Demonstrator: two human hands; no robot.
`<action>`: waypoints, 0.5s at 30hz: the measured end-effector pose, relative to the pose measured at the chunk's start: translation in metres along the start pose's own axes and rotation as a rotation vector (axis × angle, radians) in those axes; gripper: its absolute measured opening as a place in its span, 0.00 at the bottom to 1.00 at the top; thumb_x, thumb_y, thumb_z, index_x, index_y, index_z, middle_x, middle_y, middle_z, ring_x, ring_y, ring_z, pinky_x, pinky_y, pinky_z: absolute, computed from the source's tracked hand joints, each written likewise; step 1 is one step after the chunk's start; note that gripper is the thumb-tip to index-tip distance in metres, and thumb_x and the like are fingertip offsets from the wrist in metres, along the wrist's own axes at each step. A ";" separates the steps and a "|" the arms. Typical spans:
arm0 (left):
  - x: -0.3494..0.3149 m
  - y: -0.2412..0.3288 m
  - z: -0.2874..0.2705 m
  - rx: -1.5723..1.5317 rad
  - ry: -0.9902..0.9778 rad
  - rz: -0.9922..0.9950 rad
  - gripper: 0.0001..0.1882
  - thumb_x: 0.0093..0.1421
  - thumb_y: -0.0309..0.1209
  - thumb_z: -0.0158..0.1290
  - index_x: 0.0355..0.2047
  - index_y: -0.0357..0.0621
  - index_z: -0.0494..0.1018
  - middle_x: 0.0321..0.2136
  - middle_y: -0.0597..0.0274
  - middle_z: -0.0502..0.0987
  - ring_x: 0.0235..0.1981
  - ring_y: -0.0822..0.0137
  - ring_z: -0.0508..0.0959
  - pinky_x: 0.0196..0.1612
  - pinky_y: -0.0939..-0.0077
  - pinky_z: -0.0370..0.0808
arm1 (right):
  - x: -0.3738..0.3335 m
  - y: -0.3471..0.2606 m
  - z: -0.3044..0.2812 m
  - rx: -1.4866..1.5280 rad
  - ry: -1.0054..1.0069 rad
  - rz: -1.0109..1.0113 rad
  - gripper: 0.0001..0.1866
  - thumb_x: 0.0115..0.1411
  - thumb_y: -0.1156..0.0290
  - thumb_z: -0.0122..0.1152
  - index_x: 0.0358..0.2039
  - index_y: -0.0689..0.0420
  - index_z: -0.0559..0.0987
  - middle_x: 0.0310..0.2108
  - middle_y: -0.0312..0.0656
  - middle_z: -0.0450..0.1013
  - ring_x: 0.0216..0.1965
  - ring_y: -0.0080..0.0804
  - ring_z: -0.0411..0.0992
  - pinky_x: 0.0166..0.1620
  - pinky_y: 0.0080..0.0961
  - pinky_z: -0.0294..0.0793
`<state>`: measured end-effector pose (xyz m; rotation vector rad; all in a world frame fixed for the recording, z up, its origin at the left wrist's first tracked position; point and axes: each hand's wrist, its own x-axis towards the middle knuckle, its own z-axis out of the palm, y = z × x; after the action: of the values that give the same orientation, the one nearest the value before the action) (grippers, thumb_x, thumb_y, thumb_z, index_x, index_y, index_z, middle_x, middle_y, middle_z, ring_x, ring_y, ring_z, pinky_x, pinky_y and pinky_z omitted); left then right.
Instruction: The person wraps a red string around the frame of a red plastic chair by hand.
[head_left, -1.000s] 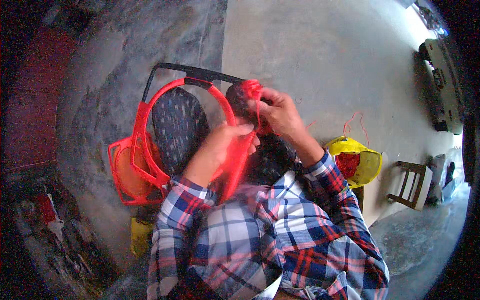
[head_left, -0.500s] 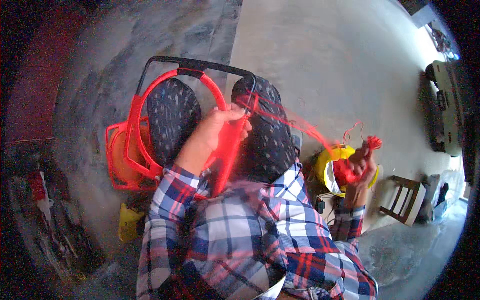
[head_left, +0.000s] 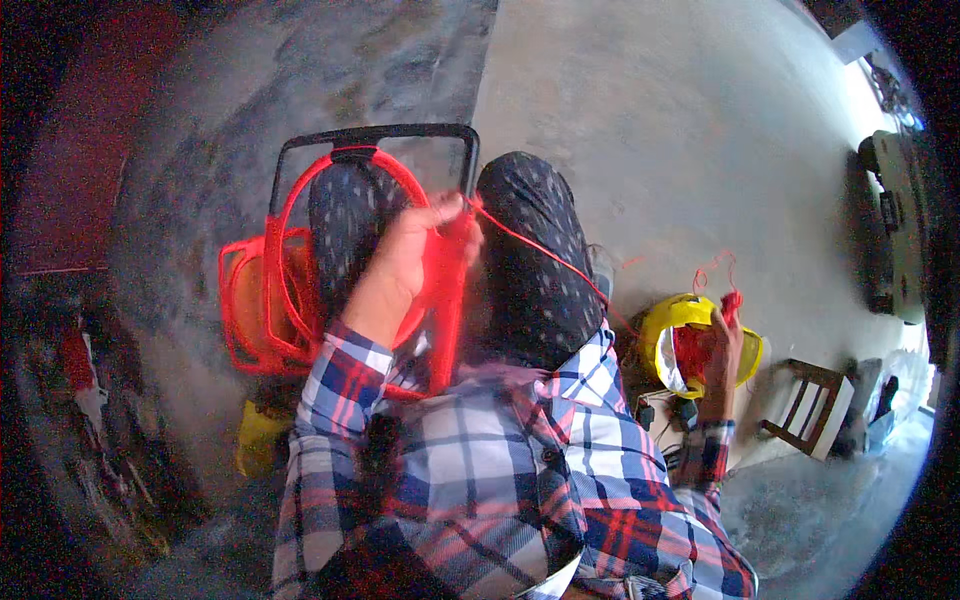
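Observation:
Propped over my lap is a rectangular frame (head_left: 375,133) with a round hoop inside, mostly wrapped in red cord and bare black across the top. My left hand (head_left: 400,255) is closed on its red right side, near the upper corner. From that corner a taut red cord (head_left: 540,248) runs right across my knee. My right hand (head_left: 724,350), out at the right, pinches a small red cord bundle (head_left: 732,302) above a yellow container (head_left: 668,316) with red cord inside. Loose cord curls beyond that bundle. My left fingertips are slightly blurred.
A second red frame (head_left: 228,290) with an orange-brown round middle lies left of my knee. Something yellow (head_left: 257,440) sits at the lower left. A small slatted wooden piece (head_left: 808,410) stands on the floor (head_left: 640,110) at right, and a pale bench-like object (head_left: 895,220) farther off.
The frame has shifted slightly left and turned more level with my left hand. My right hand has lowered a little, and the blurred cord strands now form one taut line.

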<state>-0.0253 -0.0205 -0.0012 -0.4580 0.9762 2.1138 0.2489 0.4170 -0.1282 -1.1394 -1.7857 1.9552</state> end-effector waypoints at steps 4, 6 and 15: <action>-0.011 -0.019 0.011 0.180 -0.012 -0.101 0.10 0.59 0.37 0.52 0.35 0.44 0.72 0.21 0.57 0.76 0.19 0.64 0.76 0.23 0.71 0.74 | -0.046 -0.100 0.159 0.217 -0.235 0.063 0.05 0.59 0.70 0.55 0.36 0.52 0.70 0.17 0.25 0.61 0.17 0.18 0.62 0.20 0.16 0.62; -0.008 -0.020 0.013 0.209 -0.066 -0.106 0.09 0.58 0.36 0.54 0.34 0.45 0.72 0.21 0.57 0.77 0.19 0.64 0.77 0.23 0.71 0.75 | -0.068 -0.119 0.218 0.205 -0.424 0.156 0.13 0.60 0.70 0.54 0.45 0.54 0.72 0.28 0.29 0.70 0.25 0.19 0.66 0.28 0.16 0.65; -0.008 -0.018 0.028 0.081 -0.046 -0.174 0.12 0.58 0.41 0.54 0.34 0.47 0.71 0.21 0.57 0.77 0.17 0.65 0.76 0.22 0.71 0.75 | -0.076 -0.111 0.238 -0.401 -0.803 -0.253 0.08 0.58 0.66 0.56 0.29 0.58 0.73 0.17 0.35 0.64 0.22 0.19 0.63 0.28 0.23 0.65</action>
<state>-0.0065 0.0045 0.0126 -0.4352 0.9563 1.9142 0.1016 0.2183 -0.0116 -0.1345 -2.6389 2.0993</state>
